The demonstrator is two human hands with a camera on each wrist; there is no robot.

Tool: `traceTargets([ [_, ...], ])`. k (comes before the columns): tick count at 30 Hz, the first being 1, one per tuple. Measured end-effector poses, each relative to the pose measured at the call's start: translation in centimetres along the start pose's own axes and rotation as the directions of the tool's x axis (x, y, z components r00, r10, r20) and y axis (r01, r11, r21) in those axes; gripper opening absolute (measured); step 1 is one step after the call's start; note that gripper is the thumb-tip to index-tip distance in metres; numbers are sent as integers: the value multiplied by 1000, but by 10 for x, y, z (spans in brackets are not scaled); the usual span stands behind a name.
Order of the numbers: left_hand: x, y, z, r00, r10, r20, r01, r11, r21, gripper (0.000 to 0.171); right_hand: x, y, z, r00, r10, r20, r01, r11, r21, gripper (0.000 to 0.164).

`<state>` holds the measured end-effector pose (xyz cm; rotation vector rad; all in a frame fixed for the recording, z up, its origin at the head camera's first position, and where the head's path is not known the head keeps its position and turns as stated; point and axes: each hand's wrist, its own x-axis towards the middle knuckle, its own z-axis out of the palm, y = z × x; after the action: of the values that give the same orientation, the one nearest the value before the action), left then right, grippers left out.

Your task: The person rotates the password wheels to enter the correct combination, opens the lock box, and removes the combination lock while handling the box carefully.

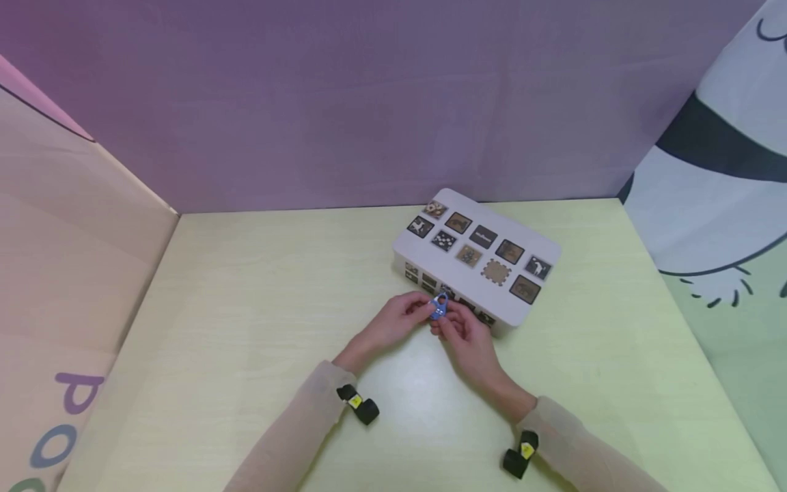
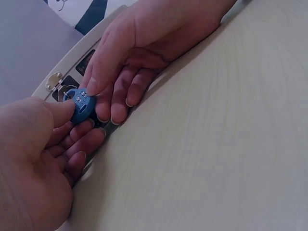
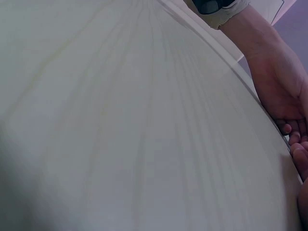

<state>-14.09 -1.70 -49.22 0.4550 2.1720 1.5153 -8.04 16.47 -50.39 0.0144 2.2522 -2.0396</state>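
Observation:
A small blue combination padlock (image 1: 439,307) with number dials is held between both hands at the front side of a white box (image 1: 507,313). My left hand (image 1: 393,320) pinches it from the left, thumb on its face. From the other side my right hand (image 1: 472,345) grips it, the thumb pressed near the dials in the left wrist view. A metal clasp (image 2: 55,81) on the box sits just beyond the padlock (image 2: 83,105). Whether the shackle passes through the clasp is hard to tell. In the right wrist view the padlock is hidden.
The box lid carries rows of small square pictures and stands angled toward the back of the pale wooden table (image 1: 246,307). Behind it rises a purple backdrop (image 1: 344,109). Printed panels flank both sides. A black strap device (image 1: 359,404) is on each wrist.

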Motion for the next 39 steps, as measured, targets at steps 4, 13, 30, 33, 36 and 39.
traceTargets([
  [4, 0, -1, -1, 1000, 1, 15, -1, 1000, -17, 26, 0, 0, 0, 1000, 1, 4, -1, 1000, 4, 35],
  [13, 0, -2, -1, 1000, 20, 20, -19, 1000, -24, 25, -1, 0, 0, 1000, -13, 2, 13, 1000, -4, 34],
  [30, 1, -1, 2, 1000, 24, -4, -24, 1000, 4, 23, 0, 1, 1, 1000, -13, -9, 13, 1000, -4, 35],
  [33, 1, -1, 2, 1000, 23, -6, -23, 1000, 4, 23, 0, 0, 1, 1000, -11, -9, 11, 1000, -4, 35],
  [36, 0, 0, 2, 1000, 18, -7, -18, 1000, 2, 23, 0, 0, 1, 1000, -13, -8, 13, 1000, -6, 36],
  [39, 0, 1, 2, 1000, 18, -6, -18, 1000, 4, 23, 0, -1, 1, 1000, -17, -8, 17, 1000, -5, 36],
])
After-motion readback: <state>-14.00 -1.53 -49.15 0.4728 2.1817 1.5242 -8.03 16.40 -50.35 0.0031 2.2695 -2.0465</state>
